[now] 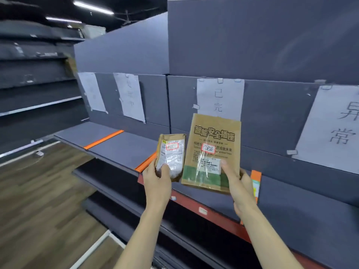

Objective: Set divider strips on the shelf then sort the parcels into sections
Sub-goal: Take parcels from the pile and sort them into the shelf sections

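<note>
My left hand (158, 179) grips a small brown parcel (172, 152) with a white label, held upright over the grey shelf (120, 146). My right hand (236, 179) holds a larger brown paper parcel (210, 152) with printed lettering and a small red-bordered sticker, thumb on its front. Both parcels hang side by side above the shelf's front edge. Three orange divider strips lie across the shelf: one at the left (104, 139), one (145, 162) just left of my left hand, and one (256, 175) right of my right hand, partly hidden.
White paper signs (220, 100) with handwritten characters are taped to the grey back panel above each section, another large one at the right (334, 129). Lower shelves (116, 197) jut out below. Wooden floor (38, 200) lies to the left, with dark shelving beyond.
</note>
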